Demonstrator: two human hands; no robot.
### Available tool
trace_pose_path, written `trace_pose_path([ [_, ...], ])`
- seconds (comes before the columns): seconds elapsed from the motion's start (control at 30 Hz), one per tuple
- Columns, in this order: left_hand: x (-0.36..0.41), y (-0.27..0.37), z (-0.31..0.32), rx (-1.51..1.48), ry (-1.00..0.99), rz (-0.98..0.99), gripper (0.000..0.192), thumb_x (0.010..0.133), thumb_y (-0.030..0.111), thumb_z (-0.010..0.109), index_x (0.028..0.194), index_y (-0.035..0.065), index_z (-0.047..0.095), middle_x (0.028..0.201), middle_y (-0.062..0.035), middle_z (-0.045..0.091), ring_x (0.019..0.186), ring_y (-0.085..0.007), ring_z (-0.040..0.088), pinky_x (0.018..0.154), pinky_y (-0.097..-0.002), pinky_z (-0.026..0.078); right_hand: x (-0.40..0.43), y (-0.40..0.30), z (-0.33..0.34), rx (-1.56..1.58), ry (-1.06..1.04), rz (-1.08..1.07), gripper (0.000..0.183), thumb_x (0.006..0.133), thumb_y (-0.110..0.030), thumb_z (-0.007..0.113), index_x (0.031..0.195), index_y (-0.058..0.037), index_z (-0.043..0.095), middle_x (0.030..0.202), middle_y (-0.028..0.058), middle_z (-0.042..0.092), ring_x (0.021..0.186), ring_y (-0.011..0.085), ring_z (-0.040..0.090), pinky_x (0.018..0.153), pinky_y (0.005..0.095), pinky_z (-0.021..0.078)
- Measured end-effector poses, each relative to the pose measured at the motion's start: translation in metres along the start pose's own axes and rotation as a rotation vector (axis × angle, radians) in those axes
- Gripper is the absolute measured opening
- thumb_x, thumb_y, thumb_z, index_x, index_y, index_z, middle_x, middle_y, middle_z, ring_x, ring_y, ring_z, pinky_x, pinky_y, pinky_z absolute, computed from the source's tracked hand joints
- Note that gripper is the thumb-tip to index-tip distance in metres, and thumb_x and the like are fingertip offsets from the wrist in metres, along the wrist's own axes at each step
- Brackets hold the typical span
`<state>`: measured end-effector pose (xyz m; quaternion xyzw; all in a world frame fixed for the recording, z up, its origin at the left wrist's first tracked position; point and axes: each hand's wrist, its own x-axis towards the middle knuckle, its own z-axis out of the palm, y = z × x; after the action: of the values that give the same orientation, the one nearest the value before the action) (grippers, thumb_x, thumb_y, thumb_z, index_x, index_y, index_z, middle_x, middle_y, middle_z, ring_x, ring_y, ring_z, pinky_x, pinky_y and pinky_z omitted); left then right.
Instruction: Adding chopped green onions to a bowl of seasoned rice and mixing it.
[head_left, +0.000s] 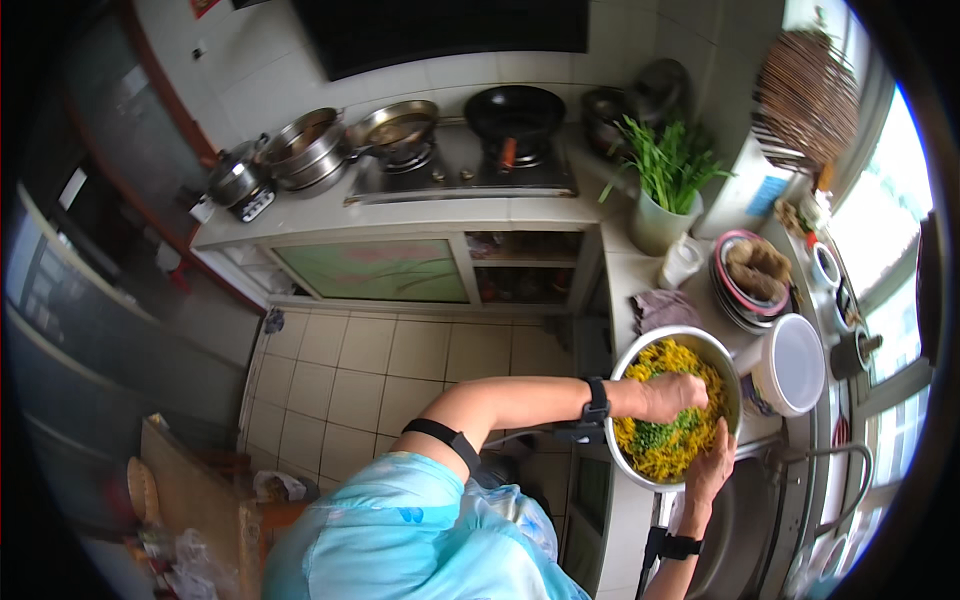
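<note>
A wide metal bowl (622, 450) stands at the counter's edge beside the sink. Yellow shreds (660, 465) fill it, with finely chopped greens (660, 435) heaped in the middle. My left hand (673, 396) is over the bowl, fingers curled into a fist; whether it holds anything is hidden. At the bowl's near right side, my right hand (711, 463) grips the rim, its fingertips reaching inside next to the shreds. Black straps circle both wrists.
Beside the bowl are a white plastic bucket (796, 367), a purple cloth (664, 311) and stacked basins with brown roots (757, 266). Leafy greens (667, 165) stand in a pale container (664, 223). The sink (739, 525) with its tap (862, 469) lies to the right. Pans (514, 112) sit on the gas hob (457, 161).
</note>
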<state>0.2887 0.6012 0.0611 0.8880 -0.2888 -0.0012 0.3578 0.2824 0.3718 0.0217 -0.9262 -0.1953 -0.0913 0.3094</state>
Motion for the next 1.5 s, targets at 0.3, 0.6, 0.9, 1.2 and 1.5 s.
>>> trace_pose_path([
  [0.3,-0.104,-0.007,-0.065,-0.038,-0.069,-0.274,0.064,0.068,0.012,0.075,0.129,0.0076,0.057,0.124,-0.0151,0.06,0.124,-0.0278,0.051,0.102,-0.0604,0.032,-0.001,-0.022,0.016,-0.114,0.006,0.145,0.056,0.077,-0.004,0.065,0.132,-0.0055,0.054,0.085,0.0155,0.061,0.076,0.0329,0.055,0.077,0.0467,0.0419],
  [0.6,-0.376,-0.134,-0.155,0.009,0.343,-0.382,0.038,0.07,0.002,0.07,0.107,-0.0034,0.062,0.1,-0.021,0.064,0.1,-0.037,0.06,0.085,-0.0417,0.051,-0.019,-0.129,0.197,0.455,-0.059,0.097,0.031,0.077,0.01,0.051,0.102,-0.0004,0.065,0.082,0.0069,0.061,0.069,0.0182,0.055,0.061,0.0328,0.0447],
  [0.9,-0.78,-0.121,-0.264,0.314,0.898,-1.123,0.019,0.078,0.006,0.063,0.097,0.0032,0.066,0.088,-0.016,0.069,0.085,-0.0326,0.067,0.074,-0.0418,0.053,-0.028,-0.328,0.376,0.085,-0.262,-0.45,0.011,0.067,0.002,0.055,0.076,-0.0003,0.062,0.061,0.0191,0.056,0.055,0.0348,0.055,0.055,0.0381,0.0461],
  [1.2,-0.996,-0.093,-0.299,0.398,1.33,-1.448,0.012,0.081,0.011,0.064,0.091,0.0039,0.067,0.086,-0.0157,0.069,0.079,-0.0312,0.067,0.071,-0.0388,0.052,-0.002,-0.293,0.557,-0.526,-1.181,-0.829,0.024,0.092,-0.017,0.061,0.111,-0.0031,0.059,0.102,0.024,0.065,0.082,0.0331,0.063,0.066,0.0474,0.0539],
  [1.5,-1.147,-0.106,-0.398,0.626,1.499,-1.448,0.01,0.08,0.007,0.065,0.087,0.0011,0.068,0.077,-0.0166,0.067,0.069,-0.0296,0.066,0.064,-0.0365,0.051,0.003,-0.462,0.609,0.021,-0.813,-1.382,0.027,0.092,-0.026,0.06,0.089,0.0002,0.06,0.081,0.0142,0.061,0.075,0.0316,0.055,0.064,0.0455,0.0466],
])
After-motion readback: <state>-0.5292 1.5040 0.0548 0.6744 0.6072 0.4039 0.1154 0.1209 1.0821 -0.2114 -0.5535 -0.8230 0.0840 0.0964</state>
